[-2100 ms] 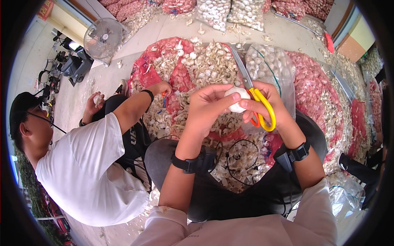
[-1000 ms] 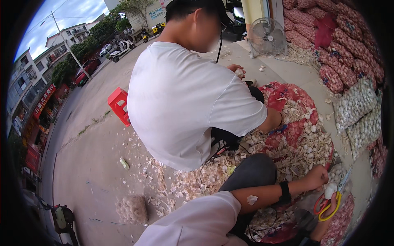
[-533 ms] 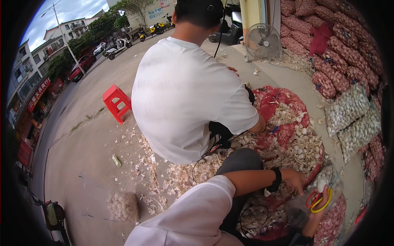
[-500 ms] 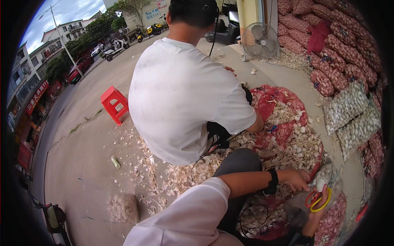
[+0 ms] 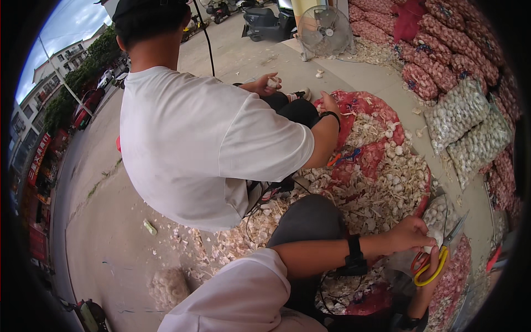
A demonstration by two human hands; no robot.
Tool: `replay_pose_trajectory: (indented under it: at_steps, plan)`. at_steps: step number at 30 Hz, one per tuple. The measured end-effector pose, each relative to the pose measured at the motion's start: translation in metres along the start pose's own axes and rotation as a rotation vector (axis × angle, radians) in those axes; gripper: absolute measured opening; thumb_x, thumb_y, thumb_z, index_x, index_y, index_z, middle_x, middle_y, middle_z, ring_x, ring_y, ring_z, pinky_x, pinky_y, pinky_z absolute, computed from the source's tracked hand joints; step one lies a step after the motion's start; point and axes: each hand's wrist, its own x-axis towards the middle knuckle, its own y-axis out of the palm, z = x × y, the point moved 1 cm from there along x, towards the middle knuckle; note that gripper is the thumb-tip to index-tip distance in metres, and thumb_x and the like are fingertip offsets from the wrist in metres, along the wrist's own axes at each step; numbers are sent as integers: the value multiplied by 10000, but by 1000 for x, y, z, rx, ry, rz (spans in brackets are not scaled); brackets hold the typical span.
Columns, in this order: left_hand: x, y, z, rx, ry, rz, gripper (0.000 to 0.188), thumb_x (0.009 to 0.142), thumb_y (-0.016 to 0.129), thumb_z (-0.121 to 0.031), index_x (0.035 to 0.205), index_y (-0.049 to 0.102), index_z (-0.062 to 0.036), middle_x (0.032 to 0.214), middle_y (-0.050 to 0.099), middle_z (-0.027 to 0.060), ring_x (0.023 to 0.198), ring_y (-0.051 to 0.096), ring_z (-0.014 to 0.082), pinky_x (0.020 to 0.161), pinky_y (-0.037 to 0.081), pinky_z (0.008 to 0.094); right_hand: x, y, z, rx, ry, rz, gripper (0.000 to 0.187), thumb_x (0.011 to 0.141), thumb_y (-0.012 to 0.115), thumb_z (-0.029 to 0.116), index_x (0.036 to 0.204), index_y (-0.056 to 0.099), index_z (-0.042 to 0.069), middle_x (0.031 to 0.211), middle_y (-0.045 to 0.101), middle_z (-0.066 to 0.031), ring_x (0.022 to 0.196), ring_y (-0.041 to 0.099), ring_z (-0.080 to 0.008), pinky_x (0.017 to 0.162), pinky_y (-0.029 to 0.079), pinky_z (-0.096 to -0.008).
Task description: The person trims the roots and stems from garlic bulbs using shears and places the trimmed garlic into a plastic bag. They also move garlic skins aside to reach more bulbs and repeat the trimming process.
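Note:
In front of me, at the lower right, my left hand (image 5: 410, 234) pinches a white garlic bulb (image 5: 436, 234), partly hidden by the fingers. My right hand (image 5: 428, 289) is closed on a pair of scissors (image 5: 442, 261) with one red and one yellow handle. The metal blades point up and away, just beside the bulb. Behind the two hands lies a clear bag of garlic bulbs (image 5: 437, 211). Left of them, a heap of loose garlic and peeled skins (image 5: 381, 191) covers a red mesh sack (image 5: 381, 108).
A co-worker in a white shirt (image 5: 182, 144) sits close on the left, holding a garlic bulb (image 5: 273, 82). Filled clear bags (image 5: 458, 113) and stacked red mesh sacks (image 5: 442, 55) stand at the right. Farther off is a floor fan (image 5: 324, 31). Another garlic bag (image 5: 168, 289) lies at lower left.
My left hand has moved right and down, closing onto the garlic bulb at the scissors. The scissor blades now show more plainly. The co-worker has leaned left and raised both hands; the view has shifted.

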Motion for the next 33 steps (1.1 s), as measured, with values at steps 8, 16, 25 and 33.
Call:
replay_pose_trajectory:
  at_steps: [8,16,25,33]
  plan:
    - [-27,-28,-25,118,89,-26,165,861,717,-84,966,683,38,860,692,80,748,632,91,664,509,235,4,27,6,318,59,247,307,902,620,71,1172,529,-45,886,660,-106,583,642,-137,535,570,-269]
    - [-20,-6,-23,116,110,-3,204,853,712,-43,1037,683,40,961,700,107,834,664,130,732,549,258,-8,8,5,212,-2,155,376,852,691,17,1184,525,-42,875,684,-107,618,663,-126,523,553,-244]
    - [-22,-9,-32,-34,-125,-92,231,909,673,-163,1025,682,36,862,695,79,728,656,98,604,540,207,-12,5,13,501,169,286,396,834,691,10,1183,508,-33,856,677,-123,609,666,-159,537,567,-277]
    - [-19,-21,-29,482,-28,-50,233,887,691,-115,1083,670,8,865,691,68,717,641,93,620,531,217,-6,4,0,762,321,343,481,868,673,342,1177,569,-11,817,675,-114,576,610,-123,482,512,-243]
